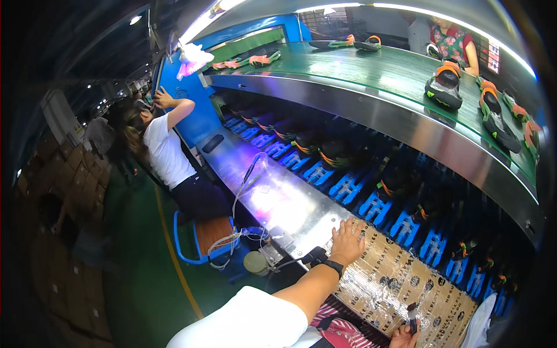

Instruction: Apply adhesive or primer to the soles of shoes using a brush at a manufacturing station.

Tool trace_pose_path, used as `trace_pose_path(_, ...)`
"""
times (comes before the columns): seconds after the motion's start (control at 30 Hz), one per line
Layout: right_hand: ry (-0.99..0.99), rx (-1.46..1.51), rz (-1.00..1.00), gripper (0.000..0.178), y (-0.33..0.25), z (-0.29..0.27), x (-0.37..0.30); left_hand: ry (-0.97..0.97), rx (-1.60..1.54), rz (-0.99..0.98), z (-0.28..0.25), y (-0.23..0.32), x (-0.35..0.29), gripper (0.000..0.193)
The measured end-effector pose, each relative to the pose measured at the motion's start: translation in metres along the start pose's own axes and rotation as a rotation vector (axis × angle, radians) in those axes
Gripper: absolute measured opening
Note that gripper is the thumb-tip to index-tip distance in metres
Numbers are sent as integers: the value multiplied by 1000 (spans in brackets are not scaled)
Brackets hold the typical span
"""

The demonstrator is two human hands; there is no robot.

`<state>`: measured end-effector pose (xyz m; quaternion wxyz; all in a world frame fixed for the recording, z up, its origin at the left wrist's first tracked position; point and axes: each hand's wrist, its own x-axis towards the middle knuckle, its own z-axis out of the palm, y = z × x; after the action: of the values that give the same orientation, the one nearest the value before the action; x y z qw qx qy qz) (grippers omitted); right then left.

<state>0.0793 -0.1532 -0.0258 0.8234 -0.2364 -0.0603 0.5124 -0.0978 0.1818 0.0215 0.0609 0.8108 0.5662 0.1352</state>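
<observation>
My left hand (348,239), with a dark watch on its wrist, lies flat with its fingers spread. It rests on the printed brown cardboard (400,278), at the edge where the cardboard meets the metal worktop (278,194). Low in the view, at the cardboard's near edge, my right hand (404,336) is partly cut off by the frame. Its fingers are closed around a small dark tool that looks like a brush (412,316), held upright. Neither hand is touching a shoe.
Blue shoe racks (374,207) carrying dark shoes run beyond the worktop. Above them, a green conveyor belt (348,64) bears several black-and-orange shoes (444,87). A co-worker in a white shirt (168,151) sits at the left. A round tub (256,263) and a white cloth (480,322) flank the worktop.
</observation>
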Motion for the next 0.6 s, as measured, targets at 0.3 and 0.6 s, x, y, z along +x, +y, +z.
trace_pose_path(0.3,-100,84,19,45,5,-14,3,-16,4,-8,-2,-4,2,49)
trace_pose_path(0.6,-28,78,31,42,10,-3,3,38,-48,-3,9,-11,4,49)
